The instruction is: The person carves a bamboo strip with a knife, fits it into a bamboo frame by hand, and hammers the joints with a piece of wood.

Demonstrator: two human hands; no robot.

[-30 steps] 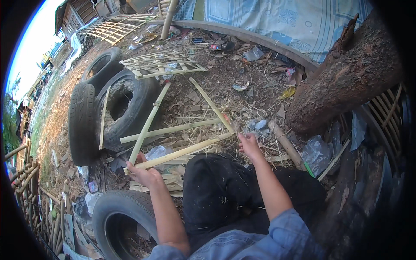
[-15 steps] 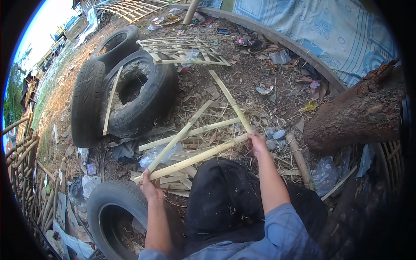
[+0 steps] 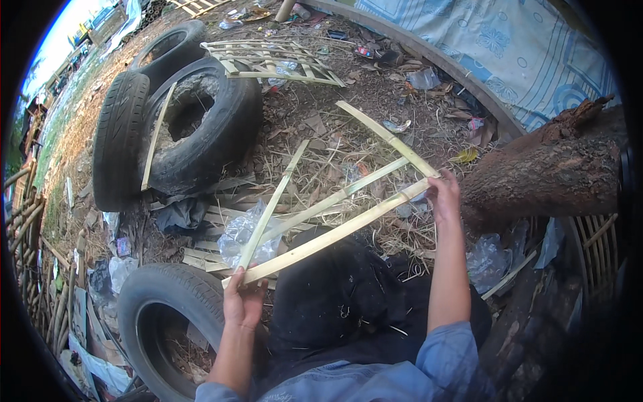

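Both hands hold a frame of split bamboo strips (image 3: 335, 232) above my dark-trousered legs. Its near strip runs between my hands, rising to the right. One strip (image 3: 276, 194) leads away from the left corner, another (image 3: 387, 139) from the right corner, and a cross strip (image 3: 341, 194) spans between them. My left hand (image 3: 242, 301) pinches the left corner, thumb on the strip. At the right corner, the fingers of my right hand (image 3: 445, 194) are closed round the meeting ends. How the corners are fastened cannot be seen.
Old tyres (image 3: 231, 127) lie at the left, one (image 3: 167, 288) beside my left forearm. Beyond stands a slatted bamboo panel (image 3: 278, 61). A thick tree trunk (image 3: 549, 167) juts in at the right. Crumpled clear plastic (image 3: 251, 234), shavings and loose strips litter the ground.
The bamboo frame has shifted to the right and turned slightly, with its right corner higher in view. My right hand moved right with it; both hands keep their hold. The whole view has shifted a little.
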